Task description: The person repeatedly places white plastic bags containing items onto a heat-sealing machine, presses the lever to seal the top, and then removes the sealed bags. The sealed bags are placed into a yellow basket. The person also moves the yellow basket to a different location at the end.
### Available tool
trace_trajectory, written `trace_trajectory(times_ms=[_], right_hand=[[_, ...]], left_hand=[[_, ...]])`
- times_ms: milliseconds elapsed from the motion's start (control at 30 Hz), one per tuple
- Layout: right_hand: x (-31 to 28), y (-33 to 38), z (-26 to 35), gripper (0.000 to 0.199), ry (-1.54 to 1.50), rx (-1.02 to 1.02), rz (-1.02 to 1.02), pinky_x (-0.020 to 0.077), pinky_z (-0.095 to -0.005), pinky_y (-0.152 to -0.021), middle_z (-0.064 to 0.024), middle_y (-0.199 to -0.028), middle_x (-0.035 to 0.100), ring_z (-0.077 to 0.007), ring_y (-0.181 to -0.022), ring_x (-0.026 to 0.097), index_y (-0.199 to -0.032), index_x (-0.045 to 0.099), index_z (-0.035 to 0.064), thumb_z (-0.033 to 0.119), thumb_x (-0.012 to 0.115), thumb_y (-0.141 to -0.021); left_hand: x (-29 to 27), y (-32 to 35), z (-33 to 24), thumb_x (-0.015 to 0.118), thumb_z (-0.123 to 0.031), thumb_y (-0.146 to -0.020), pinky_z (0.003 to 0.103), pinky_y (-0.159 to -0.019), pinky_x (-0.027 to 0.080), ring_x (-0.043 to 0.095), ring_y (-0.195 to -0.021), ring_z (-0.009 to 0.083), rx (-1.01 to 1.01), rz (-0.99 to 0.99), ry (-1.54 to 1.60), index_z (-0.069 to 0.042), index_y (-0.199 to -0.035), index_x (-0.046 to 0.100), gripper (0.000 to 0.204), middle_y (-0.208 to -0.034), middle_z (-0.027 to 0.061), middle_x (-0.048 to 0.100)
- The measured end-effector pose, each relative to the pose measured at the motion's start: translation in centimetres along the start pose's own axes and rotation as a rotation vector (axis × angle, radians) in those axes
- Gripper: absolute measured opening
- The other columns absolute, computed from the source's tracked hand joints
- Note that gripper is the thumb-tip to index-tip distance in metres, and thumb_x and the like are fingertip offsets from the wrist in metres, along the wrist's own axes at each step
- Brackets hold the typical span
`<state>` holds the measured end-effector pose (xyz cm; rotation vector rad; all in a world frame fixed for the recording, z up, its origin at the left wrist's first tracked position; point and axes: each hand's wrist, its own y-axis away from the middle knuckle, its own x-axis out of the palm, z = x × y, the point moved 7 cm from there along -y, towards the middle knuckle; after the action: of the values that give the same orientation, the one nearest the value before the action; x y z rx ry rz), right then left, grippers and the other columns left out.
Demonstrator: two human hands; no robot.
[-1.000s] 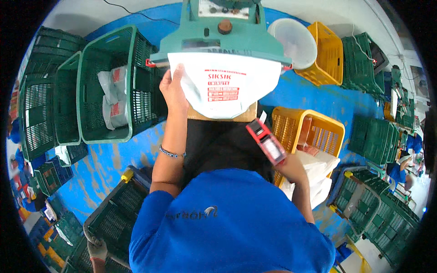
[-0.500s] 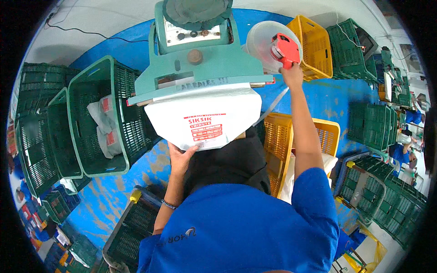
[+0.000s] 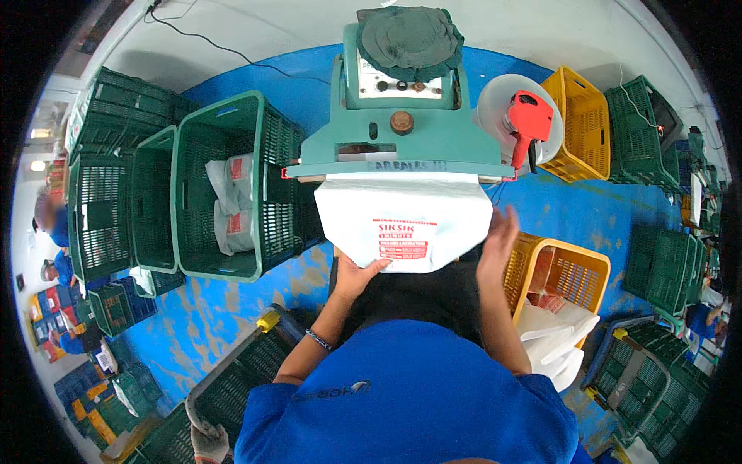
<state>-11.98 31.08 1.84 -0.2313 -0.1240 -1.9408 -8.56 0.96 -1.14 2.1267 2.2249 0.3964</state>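
A white plastic bag [image 3: 402, 224] with red print hangs with its upper edge at the jaw of the green sealing machine [image 3: 402, 147]. My left hand [image 3: 357, 277] pinches the bag's lower left edge, thumb on top. Beside the bag's right edge, my right hand [image 3: 498, 243] is raised with its fingers stretched out, blurred and holding nothing. A red label gun [image 3: 530, 120] rests on a round translucent plastic tub [image 3: 498, 104], to the right of the machine.
At left, a green crate [image 3: 259, 193] holds several filled white bags [image 3: 230, 203]. A yellow crate [image 3: 597, 271] by my right forearm contains more white bags [image 3: 553, 332]. Another yellow crate [image 3: 576, 124] stands behind the tub. A dark cloth [image 3: 413, 42] lies on the machine.
My right hand has let go of the red label gun, leaving it on the tub, and has come down beside the bag. My left hand still grips the bag. The view has shifted.
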Motion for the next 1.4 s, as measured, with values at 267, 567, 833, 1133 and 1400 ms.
trace_trajectory(times_ms=[267,567,833,1133,1400], right_hand=[[6.0,5.2,-2.9,0.057,0.262,0.198,0.464,0.0446,-0.0359,-0.093,-0.0134,-0.115,0.062,-0.0236,-0.106,0.059,-0.119,0.055,-0.0014,0.017,0.081,-0.072],[6.4,4.9,-1.6,0.06,0.352,0.094,0.484,0.0456,-0.0351,-0.092,-0.0122,-0.117,0.061,-0.0209,-0.108,0.058,-0.124,0.051,-0.0016,0.015,0.08,-0.074],[6.1,4.6,-1.5,0.056,0.401,0.072,0.46,0.0474,-0.0367,-0.088,-0.0148,-0.109,0.065,-0.0275,-0.102,0.063,-0.115,0.06,0.0007,0.028,0.082,-0.071],[6.3,4.3,-1.0,0.061,0.456,0.114,0.512,0.0459,-0.0352,-0.092,-0.0129,-0.113,0.063,-0.0224,-0.106,0.06,-0.12,0.055,-0.0018,0.021,0.084,-0.071],[6.2,4.2,-0.9,0.059,0.341,0.151,0.503,0.0459,-0.0346,-0.091,-0.0127,-0.114,0.063,-0.0217,-0.106,0.059,-0.119,0.055,-0.0016,0.02,0.083,-0.072]], left_hand=[[0.1,-0.1,0.2,0.081,-0.005,-0.072,0.032,-0.084,0.05,0.062,-0.094,0.0172,-0.014,0.009,-0.101,0.003,-0.112,0.058,0.047,-0.104,0.0095,0.066],[0.2,-0.3,-0.4,0.08,-0.002,-0.07,0.032,-0.085,0.05,0.062,-0.095,0.018,0.048,0.017,-0.269,0.005,-0.116,0.056,0.052,-0.105,0.0107,0.065],[-0.3,-0.5,-0.3,0.084,-0.013,-0.069,0.034,-0.09,0.047,0.061,-0.101,0.0228,0.135,0.037,-0.338,0.004,-0.116,0.055,0.058,-0.109,0.0141,0.064],[-0.4,-0.2,-1.6,0.085,-0.015,-0.067,0.035,-0.09,0.047,0.06,-0.102,0.0243,0.169,-0.024,-0.479,0.003,-0.113,0.058,0.056,-0.111,0.0163,0.063],[-1.0,-0.5,-0.7,0.086,-0.025,-0.064,0.041,-0.092,0.043,0.056,-0.104,0.0306,0.206,-0.032,-0.395,0.004,-0.112,0.058,0.062,-0.113,0.0188,0.059]])
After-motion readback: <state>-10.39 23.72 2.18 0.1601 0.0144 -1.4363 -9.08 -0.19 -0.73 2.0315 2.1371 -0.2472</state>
